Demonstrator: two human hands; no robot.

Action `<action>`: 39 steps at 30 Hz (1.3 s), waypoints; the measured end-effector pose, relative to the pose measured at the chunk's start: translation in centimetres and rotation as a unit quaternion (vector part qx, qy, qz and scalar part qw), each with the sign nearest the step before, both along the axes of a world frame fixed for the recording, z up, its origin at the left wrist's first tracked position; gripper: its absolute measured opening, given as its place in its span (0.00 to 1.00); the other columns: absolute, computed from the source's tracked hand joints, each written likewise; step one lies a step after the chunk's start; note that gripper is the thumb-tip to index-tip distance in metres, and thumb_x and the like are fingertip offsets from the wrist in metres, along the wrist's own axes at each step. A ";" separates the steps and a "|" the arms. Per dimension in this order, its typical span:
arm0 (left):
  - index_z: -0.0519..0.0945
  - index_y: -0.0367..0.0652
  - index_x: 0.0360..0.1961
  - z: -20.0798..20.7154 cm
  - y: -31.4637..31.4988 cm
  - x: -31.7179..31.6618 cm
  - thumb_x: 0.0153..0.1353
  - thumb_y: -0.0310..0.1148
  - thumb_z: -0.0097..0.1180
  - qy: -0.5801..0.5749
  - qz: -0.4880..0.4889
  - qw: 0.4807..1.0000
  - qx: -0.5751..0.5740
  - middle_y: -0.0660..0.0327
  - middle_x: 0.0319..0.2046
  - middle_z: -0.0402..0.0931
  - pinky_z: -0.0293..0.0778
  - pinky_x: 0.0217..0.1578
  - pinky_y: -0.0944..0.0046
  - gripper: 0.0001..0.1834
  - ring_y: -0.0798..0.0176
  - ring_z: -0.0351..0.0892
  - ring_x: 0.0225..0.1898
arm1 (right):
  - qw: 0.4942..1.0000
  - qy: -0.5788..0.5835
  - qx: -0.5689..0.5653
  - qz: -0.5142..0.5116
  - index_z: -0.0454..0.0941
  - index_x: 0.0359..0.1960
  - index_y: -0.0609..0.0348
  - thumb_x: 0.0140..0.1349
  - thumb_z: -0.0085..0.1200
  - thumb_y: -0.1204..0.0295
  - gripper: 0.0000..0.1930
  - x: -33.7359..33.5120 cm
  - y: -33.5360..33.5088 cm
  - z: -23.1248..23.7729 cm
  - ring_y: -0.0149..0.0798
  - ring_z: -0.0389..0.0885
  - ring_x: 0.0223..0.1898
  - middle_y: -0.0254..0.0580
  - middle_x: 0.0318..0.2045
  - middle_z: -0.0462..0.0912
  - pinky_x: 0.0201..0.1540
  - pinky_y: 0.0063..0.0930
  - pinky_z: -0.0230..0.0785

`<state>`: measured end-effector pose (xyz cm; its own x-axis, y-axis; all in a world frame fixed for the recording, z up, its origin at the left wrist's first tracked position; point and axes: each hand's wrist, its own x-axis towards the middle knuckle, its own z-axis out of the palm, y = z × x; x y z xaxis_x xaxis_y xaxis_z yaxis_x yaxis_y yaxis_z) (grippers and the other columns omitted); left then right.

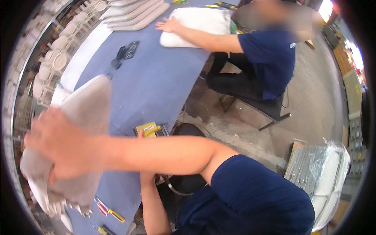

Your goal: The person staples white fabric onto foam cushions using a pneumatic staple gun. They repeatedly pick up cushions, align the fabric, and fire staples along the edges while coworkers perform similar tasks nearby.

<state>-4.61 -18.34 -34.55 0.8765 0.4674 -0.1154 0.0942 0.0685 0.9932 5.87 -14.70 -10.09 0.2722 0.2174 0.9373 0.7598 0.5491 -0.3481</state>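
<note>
A grey-beige fabric-covered seat pad point(88, 100) stands tilted at the table's left side, its fabric bunched at the lower edge. My right hand point(58, 143) lies across it, fingers spread and thumb apart, somewhat blurred. Below my right arm, my left forearm rises toward a yellow and black staple gun point(149, 130). My left hand point(141, 134) appears closed round the tool; little more than a fingertip shows, since my right arm covers the rest.
Scissors point(102, 207) and a yellow-handled tool point(116, 215) lie on the blue table point(152, 82). Farther back are black items point(127, 51) and stacked pads point(135, 15). A seated co-worker rests a hand on a white pad point(196, 25). Plastic-wrapped pads point(327, 168) stand right.
</note>
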 end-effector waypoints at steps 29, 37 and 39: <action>0.51 0.43 0.90 4.3 18.1 -25.0 0.78 0.32 0.67 -0.089 0.346 0.931 0.074 0.46 0.86 0.57 0.59 0.83 0.41 0.48 0.43 0.58 0.86 | 0.994 0.098 0.036 -0.034 0.78 0.63 0.52 0.33 0.89 0.60 0.49 -2.0 -5.6 -2.7 0.58 0.73 0.65 0.48 0.55 0.77 0.74 0.64 0.55; 0.57 0.36 0.87 7.5 24.8 -27.0 0.75 0.46 0.73 -0.161 0.280 0.944 0.067 0.47 0.82 0.64 0.59 0.84 0.40 0.51 0.43 0.62 0.84 | 0.989 0.108 0.058 -0.081 0.77 0.65 0.51 0.38 0.87 0.61 0.47 -1.5 -7.3 -2.8 0.55 0.75 0.62 0.45 0.54 0.78 0.73 0.61 0.54; 0.58 0.33 0.86 8.6 24.4 -29.8 0.80 0.45 0.67 -0.093 0.296 0.940 0.139 0.47 0.82 0.64 0.59 0.84 0.41 0.46 0.43 0.63 0.83 | 0.987 0.110 0.078 -0.085 0.77 0.66 0.52 0.39 0.87 0.57 0.48 -0.6 -7.5 -2.5 0.54 0.76 0.61 0.45 0.54 0.78 0.73 0.59 0.55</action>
